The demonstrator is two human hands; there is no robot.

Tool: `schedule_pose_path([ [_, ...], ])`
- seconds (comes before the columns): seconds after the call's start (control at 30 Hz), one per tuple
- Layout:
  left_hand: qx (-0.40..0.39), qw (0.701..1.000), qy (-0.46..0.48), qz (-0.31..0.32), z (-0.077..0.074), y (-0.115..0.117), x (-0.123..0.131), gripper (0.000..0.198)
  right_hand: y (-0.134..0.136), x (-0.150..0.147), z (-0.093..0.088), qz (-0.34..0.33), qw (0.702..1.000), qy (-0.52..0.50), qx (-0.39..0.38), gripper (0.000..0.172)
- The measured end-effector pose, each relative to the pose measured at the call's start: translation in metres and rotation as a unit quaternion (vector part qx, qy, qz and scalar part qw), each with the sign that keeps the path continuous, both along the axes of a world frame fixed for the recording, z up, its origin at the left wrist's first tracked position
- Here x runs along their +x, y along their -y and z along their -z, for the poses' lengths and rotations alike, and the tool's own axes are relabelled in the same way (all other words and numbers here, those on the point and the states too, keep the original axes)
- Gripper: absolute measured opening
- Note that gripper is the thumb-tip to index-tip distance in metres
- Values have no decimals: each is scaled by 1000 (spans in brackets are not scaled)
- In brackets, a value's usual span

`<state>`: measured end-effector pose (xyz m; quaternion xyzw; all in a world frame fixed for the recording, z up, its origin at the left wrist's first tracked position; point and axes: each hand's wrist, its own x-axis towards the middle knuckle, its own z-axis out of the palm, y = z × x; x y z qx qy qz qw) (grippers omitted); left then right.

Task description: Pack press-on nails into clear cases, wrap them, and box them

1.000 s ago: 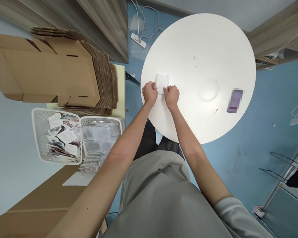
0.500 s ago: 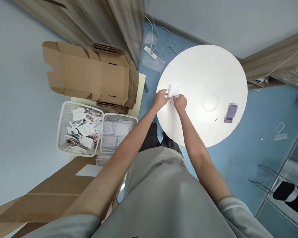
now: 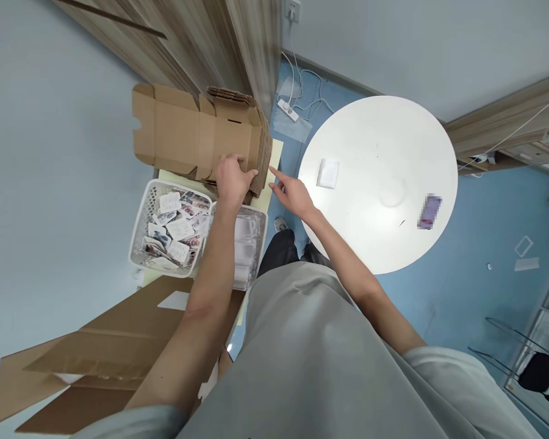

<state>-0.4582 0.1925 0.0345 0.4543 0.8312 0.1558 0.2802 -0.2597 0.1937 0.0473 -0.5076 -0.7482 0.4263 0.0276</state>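
Now the left hand (image 3: 231, 181), grip unclear, is over the stack of flat brown cardboard (image 3: 180, 131) near the right edge of the pale-yellow table (image 3: 276, 152); the right hand (image 3: 295, 192) hovers open beside it.

Site is judged to be a small indoor packing room. Flat cardboard box blanks (image 3: 176, 135) are stacked on a pale yellow surface (image 3: 277, 153); beside them, printed cards (image 3: 180, 229) are kept in a white perforated basket (image 3: 151, 201) and clear plastic packaging (image 3: 246, 244) in a second one. A large opened carton (image 3: 128, 323) is seen nearby. A round white table (image 3: 375, 152) is set on blue flooring (image 3: 443, 262). Wood-grain panels (image 3: 205, 42), a wall socket (image 3: 292, 10) and a floor-level power strip (image 3: 288, 110) are also noted.
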Motion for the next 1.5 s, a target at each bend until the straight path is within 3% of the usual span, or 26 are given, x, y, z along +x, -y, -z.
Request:
schedule_pose_path([
  [0.4,-65,996,-49,38,-4,4,-1,27,-3,-36,-16,-90,992,86,0,64],
  [0.6,-66,995,-62,34,2,3,3,30,-4,-50,-1,-142,970,195,-20,68],
  [0.77,-62,995,-76,25,1,3,13,29,-6,-58,4,-141,966,214,-20,69],
  [0.9,-22,995,-88,-26,-21,5,13,26,-9,-64,2,-122,972,201,-5,55],
  [1.1,110,979,-130,-111,-96,22,17,19,-15,-65,2,-122,978,172,-10,46],
  [1.2,223,958,-144,-104,-134,36,37,19,-16,-66,2,-118,981,154,-8,43],
  [1.3,330,933,-131,-64,-159,52,71,21,-7,-53,0,-96,991,89,-15,51],
  [1.4,371,924,-91,-2,-159,65,113,33,16,-11,2,-44,999,-7,-26,64],
  [1.5,381,922,-6,67,-127,71,156,36,49,63,17,30,995,-78,-57,64],
])
